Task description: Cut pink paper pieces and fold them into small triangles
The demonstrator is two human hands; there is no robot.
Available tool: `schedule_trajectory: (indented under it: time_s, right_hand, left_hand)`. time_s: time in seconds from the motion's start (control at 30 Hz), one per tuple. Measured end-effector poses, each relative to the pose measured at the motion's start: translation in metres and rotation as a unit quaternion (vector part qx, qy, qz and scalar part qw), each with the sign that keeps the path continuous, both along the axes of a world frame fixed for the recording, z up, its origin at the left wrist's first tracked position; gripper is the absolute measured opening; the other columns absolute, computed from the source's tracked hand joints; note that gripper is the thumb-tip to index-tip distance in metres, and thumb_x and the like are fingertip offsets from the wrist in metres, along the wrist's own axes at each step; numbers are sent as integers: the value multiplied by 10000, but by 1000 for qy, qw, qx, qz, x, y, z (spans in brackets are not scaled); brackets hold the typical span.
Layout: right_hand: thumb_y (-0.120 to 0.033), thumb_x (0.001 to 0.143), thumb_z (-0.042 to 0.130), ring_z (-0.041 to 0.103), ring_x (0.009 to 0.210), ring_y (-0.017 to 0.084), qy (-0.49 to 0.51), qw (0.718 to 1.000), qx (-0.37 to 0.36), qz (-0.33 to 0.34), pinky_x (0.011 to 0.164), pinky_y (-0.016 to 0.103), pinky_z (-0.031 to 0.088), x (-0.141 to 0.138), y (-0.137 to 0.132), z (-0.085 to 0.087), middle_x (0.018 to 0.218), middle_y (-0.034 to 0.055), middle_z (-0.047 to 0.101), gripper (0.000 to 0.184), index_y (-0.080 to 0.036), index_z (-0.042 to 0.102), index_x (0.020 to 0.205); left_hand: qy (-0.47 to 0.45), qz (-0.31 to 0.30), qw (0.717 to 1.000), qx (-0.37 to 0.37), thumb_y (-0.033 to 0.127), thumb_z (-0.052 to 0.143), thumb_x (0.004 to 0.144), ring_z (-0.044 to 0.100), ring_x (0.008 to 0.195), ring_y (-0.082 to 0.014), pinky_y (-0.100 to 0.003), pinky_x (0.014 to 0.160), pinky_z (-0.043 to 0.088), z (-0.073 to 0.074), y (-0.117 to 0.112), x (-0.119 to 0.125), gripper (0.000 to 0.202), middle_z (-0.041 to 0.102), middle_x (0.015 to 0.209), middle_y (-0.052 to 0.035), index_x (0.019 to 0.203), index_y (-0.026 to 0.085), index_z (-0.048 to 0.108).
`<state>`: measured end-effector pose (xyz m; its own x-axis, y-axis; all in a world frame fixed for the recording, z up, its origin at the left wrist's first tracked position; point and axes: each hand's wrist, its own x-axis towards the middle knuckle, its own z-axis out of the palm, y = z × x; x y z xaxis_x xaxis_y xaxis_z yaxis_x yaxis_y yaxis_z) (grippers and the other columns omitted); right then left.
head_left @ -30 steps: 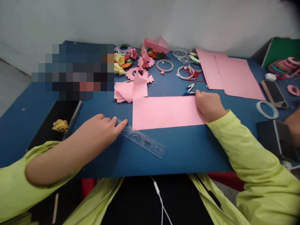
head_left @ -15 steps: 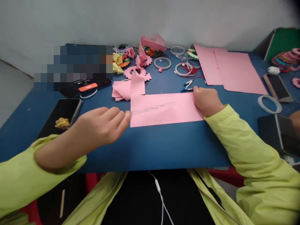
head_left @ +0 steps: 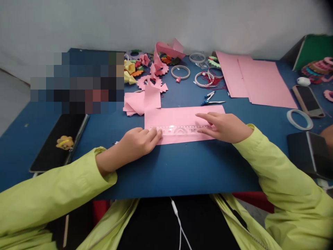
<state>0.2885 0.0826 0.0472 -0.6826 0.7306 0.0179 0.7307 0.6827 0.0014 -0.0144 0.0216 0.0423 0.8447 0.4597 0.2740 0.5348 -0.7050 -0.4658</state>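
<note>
A clear plastic ruler (head_left: 179,130) lies flat along the lower part of a pink paper strip (head_left: 170,116) in front of me. My left hand (head_left: 142,140) grips the ruler's left end, its fingers closed together and pressed down. On the right, my right hand (head_left: 223,125) rests over the ruler's other end and the paper, with index finger and thumb stretched apart. Just beyond the strip's upper right edge lies a pair of compasses (head_left: 212,102). Folded pink paper pieces (head_left: 137,102) touch the strip's upper left corner.
Paper flowers (head_left: 149,81) and bangle-like rings (head_left: 180,72) sit along the wall. Larger pink sheets (head_left: 269,81) lie at the back right. A roll of tape (head_left: 299,119), a phone (head_left: 308,100) and a black box (head_left: 309,152) stand right; a dark phone (head_left: 59,142) lies left.
My left hand has brought the ruler down from a tilted, raised position onto the paper. My right hand has left the compasses and paper corner and moved down to the ruler.
</note>
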Motion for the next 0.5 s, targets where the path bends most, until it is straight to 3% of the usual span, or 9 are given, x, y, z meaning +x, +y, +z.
schedule_trajectory:
  time_s: [0.13,0.27,0.5]
  right_hand:
    - [-494,882,506,533,584,119,2,998,-47,29,527,241,320,3,-1,2,876,27,636,445,-223,562,1231]
    - [-469,896,509,549,622,133,16,998,-50,27,543,245,348,2,1,-3,875,26,621,421,-214,556,1227]
    - [-434,908,512,587,690,140,91,996,-13,20,623,254,430,1,6,-18,915,50,611,345,-193,601,1138]
  left_hand:
    - [-60,43,997,-15,131,526,897,576,511,-117,-273,466,398,-8,-1,-3,122,724,902,-34,984,142,611]
    - [-104,74,991,-27,220,597,870,589,513,-135,-276,461,399,-11,2,-8,86,737,878,-13,930,165,625]
    - [-68,73,993,-63,85,454,876,622,531,-165,-309,408,429,-7,2,-15,231,729,1004,-93,985,96,657]
